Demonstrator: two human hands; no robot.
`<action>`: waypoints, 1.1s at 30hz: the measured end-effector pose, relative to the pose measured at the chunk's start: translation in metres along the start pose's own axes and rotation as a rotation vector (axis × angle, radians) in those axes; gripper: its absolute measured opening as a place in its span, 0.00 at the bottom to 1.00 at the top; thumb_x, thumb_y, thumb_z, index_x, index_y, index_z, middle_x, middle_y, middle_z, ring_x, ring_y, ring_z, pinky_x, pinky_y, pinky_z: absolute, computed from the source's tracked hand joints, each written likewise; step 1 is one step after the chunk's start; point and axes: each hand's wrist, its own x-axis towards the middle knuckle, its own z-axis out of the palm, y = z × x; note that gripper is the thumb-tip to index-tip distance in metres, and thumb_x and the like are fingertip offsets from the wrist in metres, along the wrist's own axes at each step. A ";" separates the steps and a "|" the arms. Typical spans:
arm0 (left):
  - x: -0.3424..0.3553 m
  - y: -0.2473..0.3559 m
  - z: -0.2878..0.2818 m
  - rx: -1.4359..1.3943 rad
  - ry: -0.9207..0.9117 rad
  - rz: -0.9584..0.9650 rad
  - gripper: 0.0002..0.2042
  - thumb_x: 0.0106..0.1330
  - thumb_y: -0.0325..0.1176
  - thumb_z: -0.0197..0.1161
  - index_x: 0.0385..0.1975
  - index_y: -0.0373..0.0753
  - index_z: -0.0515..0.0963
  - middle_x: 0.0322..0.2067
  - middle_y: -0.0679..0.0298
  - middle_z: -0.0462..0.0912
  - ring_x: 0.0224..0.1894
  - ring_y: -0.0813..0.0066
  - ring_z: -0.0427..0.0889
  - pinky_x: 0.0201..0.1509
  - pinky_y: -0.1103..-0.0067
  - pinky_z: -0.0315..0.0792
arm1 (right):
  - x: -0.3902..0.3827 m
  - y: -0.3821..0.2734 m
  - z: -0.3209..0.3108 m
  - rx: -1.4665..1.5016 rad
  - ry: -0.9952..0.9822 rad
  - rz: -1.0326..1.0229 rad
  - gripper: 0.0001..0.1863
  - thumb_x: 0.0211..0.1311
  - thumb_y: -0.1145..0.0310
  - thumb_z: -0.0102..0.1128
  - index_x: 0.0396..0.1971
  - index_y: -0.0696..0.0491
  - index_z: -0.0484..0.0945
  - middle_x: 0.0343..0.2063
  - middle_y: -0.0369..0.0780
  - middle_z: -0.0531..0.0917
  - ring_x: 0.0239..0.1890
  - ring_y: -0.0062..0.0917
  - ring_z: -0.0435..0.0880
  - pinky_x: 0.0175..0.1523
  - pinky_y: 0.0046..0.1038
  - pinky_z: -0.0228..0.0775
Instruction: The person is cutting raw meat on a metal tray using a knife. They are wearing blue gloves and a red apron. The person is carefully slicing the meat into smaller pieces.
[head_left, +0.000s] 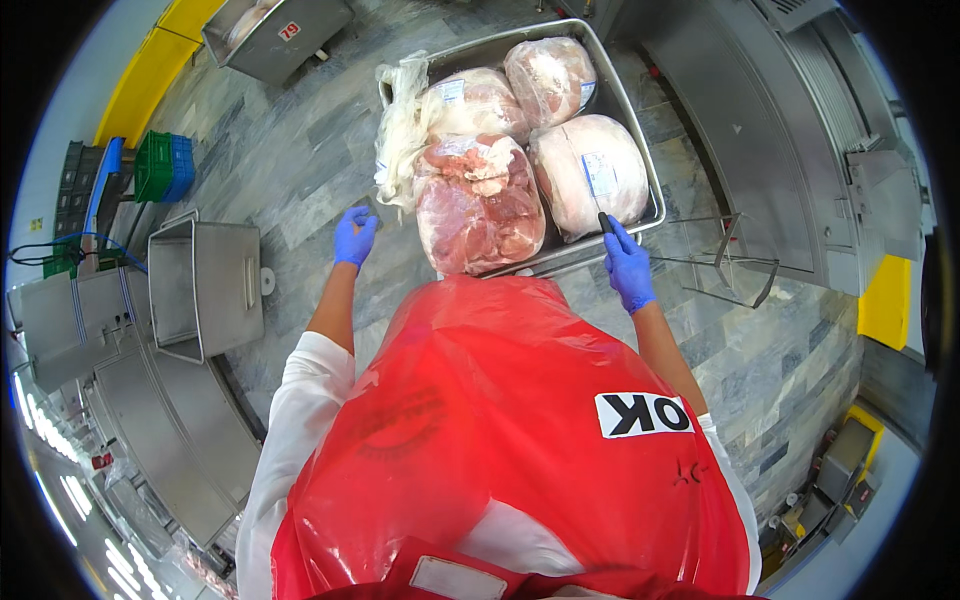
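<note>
1. Holding a knife (605,223) in the head view, the right grip (629,271) is beside pale wrapped meat (588,180), upper frame, right of centre; a slip could gouge it.
2. Left grip (355,238) looks empty, opening unclear; unsteadied, the meat might roll in the bin (655,182).

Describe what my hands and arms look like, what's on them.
Your left hand and right hand wear thin, snug blue gloves reaching about the wrist. Above them the forearms are bare, up to white sleeves; the left one is creased. I see no cables or markings on either arm.
</note>
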 end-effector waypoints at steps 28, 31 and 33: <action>0.090 0.062 0.108 0.425 -0.276 0.599 0.09 0.71 0.35 0.60 0.43 0.38 0.78 0.42 0.50 0.85 0.48 0.46 0.85 0.52 0.55 0.78 | -0.040 -0.088 0.185 -1.179 -0.117 -0.093 0.24 0.74 0.50 0.60 0.67 0.34 0.79 0.39 0.52 0.90 0.41 0.51 0.89 0.47 0.50 0.81; 0.106 0.078 0.095 0.378 -0.293 0.714 0.07 0.69 0.32 0.57 0.40 0.38 0.77 0.39 0.49 0.84 0.46 0.47 0.84 0.50 0.56 0.78 | -0.030 -0.093 0.217 -1.276 -0.122 -0.047 0.25 0.75 0.51 0.58 0.69 0.36 0.77 0.40 0.51 0.90 0.41 0.51 0.89 0.47 0.50 0.81; 0.116 0.077 0.091 0.310 -0.259 0.744 0.06 0.67 0.31 0.57 0.39 0.38 0.77 0.39 0.49 0.83 0.44 0.47 0.83 0.49 0.56 0.78 | -0.022 -0.097 0.235 -1.324 -0.125 -0.025 0.25 0.75 0.51 0.57 0.69 0.37 0.77 0.40 0.52 0.90 0.42 0.51 0.89 0.49 0.51 0.80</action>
